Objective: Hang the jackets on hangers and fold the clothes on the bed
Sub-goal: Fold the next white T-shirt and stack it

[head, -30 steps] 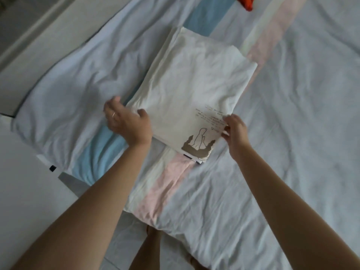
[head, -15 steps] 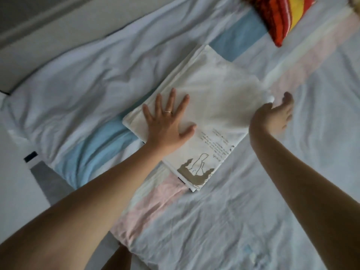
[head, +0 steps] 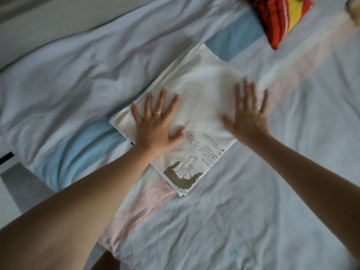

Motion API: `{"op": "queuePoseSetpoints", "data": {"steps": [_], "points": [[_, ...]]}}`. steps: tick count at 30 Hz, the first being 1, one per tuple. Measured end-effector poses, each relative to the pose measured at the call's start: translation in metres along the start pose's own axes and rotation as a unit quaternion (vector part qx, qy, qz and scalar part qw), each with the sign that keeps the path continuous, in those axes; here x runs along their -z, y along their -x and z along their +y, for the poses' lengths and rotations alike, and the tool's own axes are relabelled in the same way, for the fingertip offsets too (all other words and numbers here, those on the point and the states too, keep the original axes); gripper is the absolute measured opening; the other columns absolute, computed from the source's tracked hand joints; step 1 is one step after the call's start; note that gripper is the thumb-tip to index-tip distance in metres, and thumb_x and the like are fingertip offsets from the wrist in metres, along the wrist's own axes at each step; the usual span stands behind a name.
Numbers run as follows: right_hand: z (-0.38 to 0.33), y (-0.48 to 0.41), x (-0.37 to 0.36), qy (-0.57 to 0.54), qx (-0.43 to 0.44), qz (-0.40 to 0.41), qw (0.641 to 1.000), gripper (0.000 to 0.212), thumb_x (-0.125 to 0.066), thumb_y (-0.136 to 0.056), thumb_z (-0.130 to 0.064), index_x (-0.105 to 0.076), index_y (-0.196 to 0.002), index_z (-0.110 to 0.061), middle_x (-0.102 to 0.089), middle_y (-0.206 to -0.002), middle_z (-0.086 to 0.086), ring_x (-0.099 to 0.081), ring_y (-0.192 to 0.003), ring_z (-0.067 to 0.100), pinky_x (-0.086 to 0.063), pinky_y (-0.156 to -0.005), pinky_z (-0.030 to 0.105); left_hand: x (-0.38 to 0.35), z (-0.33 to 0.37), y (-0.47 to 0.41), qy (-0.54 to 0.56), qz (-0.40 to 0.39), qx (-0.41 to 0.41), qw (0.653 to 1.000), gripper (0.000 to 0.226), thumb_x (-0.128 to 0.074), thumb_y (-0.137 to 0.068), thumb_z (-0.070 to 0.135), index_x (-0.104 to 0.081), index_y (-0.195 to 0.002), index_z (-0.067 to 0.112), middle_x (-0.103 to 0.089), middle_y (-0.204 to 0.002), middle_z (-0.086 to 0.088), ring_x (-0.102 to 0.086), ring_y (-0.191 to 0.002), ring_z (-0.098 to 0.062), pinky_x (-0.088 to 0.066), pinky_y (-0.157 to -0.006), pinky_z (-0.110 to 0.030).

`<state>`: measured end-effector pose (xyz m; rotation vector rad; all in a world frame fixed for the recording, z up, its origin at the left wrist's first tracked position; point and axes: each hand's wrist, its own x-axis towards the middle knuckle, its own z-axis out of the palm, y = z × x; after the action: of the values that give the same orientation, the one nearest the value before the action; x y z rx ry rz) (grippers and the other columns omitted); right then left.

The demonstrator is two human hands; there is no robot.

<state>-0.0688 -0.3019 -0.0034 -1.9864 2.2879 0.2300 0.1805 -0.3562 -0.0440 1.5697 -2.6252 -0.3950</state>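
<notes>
1. The bed [head: 272, 191] fills the view, its pale blue-grey cover rumpled and crossed by a band of blue, cream and pink stripes running from near left to far right.
2. On that band lies a white shirt [head: 198, 90], folded into a flat packet of several layers, with a brown print and lines of small writing at its near corner.
3. We see the left hand [head: 155, 123] flat on the packet's left part, fingers spread and straight, a ring [head: 158, 113] on one of them; it presses and grips nothing.
4. The right hand [head: 249, 117] lies flat on the right part in the same way, fingers apart (it is blurred, so we cannot tell whether its fingertips pass the shirt's edge).
5. We judge this shirt's folding done bar the smoothing.
6. A red and yellow striped cloth [head: 280, 18] sits at the far edge, perhaps next; no jackets or hangers are in view, so that part looks untouched.
7. The packet is near square; its slightly longer sides seem to follow the stripes, printed end towards us.
</notes>
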Motion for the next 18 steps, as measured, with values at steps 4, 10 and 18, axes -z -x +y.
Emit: {"op": "queuePoseSetpoints", "data": {"steps": [4, 10, 18], "points": [[0.013, 0.057, -0.028, -0.031, -0.024, -0.08, 0.996, 0.084, -0.004, -0.084, -0.078, 0.001, -0.152, -0.029, 0.001, -0.16, 0.012, -0.013, -0.145, 0.038, -0.021, -0.109, 0.063, 0.004, 0.005, -0.002, -0.013, -0.041, 0.012, 0.999, 0.085, -0.025, -0.076, 0.072, 0.001, -0.15, 0.039, 0.005, -0.161, 0.001, -0.004, -0.145, -0.037, -0.004, -0.106, -0.069], [-0.034, 0.117, -0.032, -0.142, -0.122, -0.027, 0.982, 0.08, -0.012, -0.089, -0.067, 0.002, -0.153, -0.02, 0.004, -0.158, 0.02, 0.001, -0.145, 0.04, -0.004, -0.115, 0.057, 0.036, 0.027, 0.009, 0.033, -0.042, 0.003, 0.999, 0.082, -0.044, -0.08, 0.061, -0.018, -0.151, 0.028, -0.001, -0.16, -0.009, 0.006, -0.144, -0.041, 0.008, -0.107, -0.066], [-0.018, 0.229, -0.073, -0.104, 0.166, -0.05, 0.979, 0.07, -0.043, -0.078, -0.018, -0.033, -0.146, -0.029, -0.028, -0.155, 0.004, -0.032, -0.14, 0.025, -0.023, -0.114, 0.038, -0.007, 0.032, 0.122, -0.094, -0.053, -0.144, 0.984, 0.071, -0.039, -0.085, 0.057, -0.023, -0.149, 0.031, -0.015, -0.158, -0.008, -0.007, -0.143, -0.043, -0.002, -0.107, -0.069]]}}
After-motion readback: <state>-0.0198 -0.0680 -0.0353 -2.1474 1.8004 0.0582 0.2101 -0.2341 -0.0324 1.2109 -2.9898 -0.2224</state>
